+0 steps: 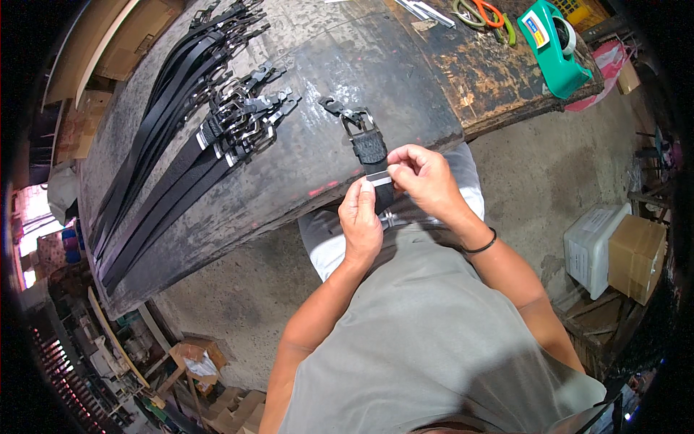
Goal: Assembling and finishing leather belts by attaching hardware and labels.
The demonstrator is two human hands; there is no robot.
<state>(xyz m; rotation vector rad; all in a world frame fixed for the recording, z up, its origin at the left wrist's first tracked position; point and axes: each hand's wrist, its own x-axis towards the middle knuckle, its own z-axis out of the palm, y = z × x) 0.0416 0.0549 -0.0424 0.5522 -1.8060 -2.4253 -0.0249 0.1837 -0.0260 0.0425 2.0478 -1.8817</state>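
Head view. Black belt [370, 148] with metal buckle, lying over the worktop [303, 166] edge at centre. Left hand [359, 220] and right hand [425, 177], both pinched shut on a pale strip [379, 179] across the belt. Belt pile [195, 137] at 10 o'clock; green tape dispenser [557, 47] at 1 o'clock. Risk, as judged: strip slipping askew; the overhanging belt sliding off the edge.

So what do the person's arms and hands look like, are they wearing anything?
Both hands, left hand and right hand, are bare, with no gloves. The forearms are bare too, with no sleeves reaching them. A thin black band circles the right wrist. The person wears a grey shirt.
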